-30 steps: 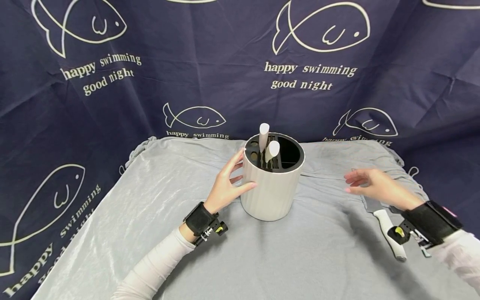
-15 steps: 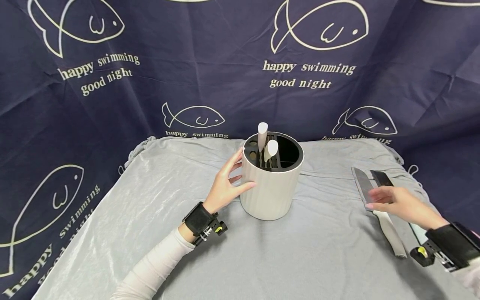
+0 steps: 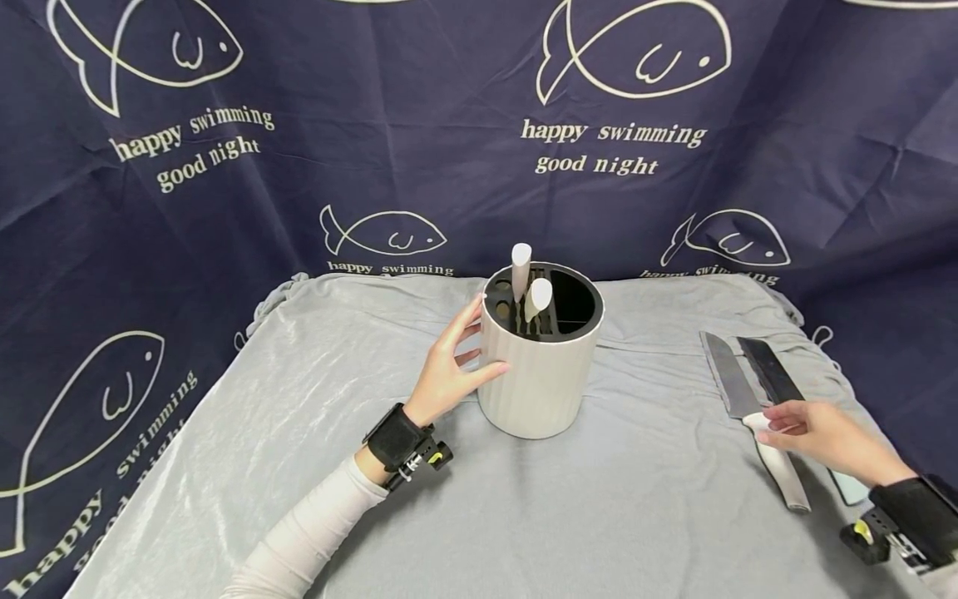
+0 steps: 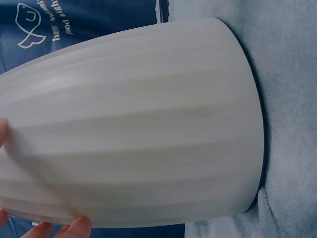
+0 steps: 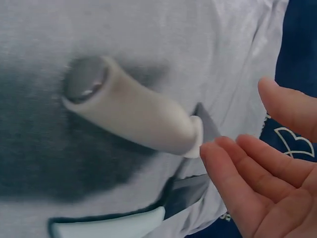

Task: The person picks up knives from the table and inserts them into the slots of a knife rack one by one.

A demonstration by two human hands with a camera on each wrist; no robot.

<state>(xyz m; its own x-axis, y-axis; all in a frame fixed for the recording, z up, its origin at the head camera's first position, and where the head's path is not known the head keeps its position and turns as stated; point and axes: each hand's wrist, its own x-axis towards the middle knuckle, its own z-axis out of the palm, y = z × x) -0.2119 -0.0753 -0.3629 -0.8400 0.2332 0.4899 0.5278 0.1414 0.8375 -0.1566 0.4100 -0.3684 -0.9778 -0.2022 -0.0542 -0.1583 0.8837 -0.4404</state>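
A white ribbed cylindrical knife holder (image 3: pixel 535 391) with a black slotted top stands upright mid-table. Two white handles (image 3: pixel 539 298) stick up from its slots. Around its left side my left hand (image 3: pixel 445 378) grips, thumb in front and fingers along the side. On the right lies a knife (image 3: pixel 782 476), blade pointing away, with a white handle. My right hand (image 3: pixel 831 437) hovers over that handle, holding nothing; in the right wrist view the thumb is spread from the fingers (image 5: pixel 223 168). Beside it lies a dark-bladed knife (image 3: pixel 771 366) with a pale blue-green handle (image 5: pixel 109 225), partly hidden by my right hand.
A grey cloth (image 3: pixel 359 333) with some wrinkles covers the table. Behind it hangs a dark blue curtain (image 3: pixel 479 166) printed with white fish and lettering. The holder has an open black compartment (image 3: pixel 575 304) on its right side.
My right hand has moved right and toward me, from beside the holder to above the white knife handle, uncovering both blades. My left hand stays on the knife holder.
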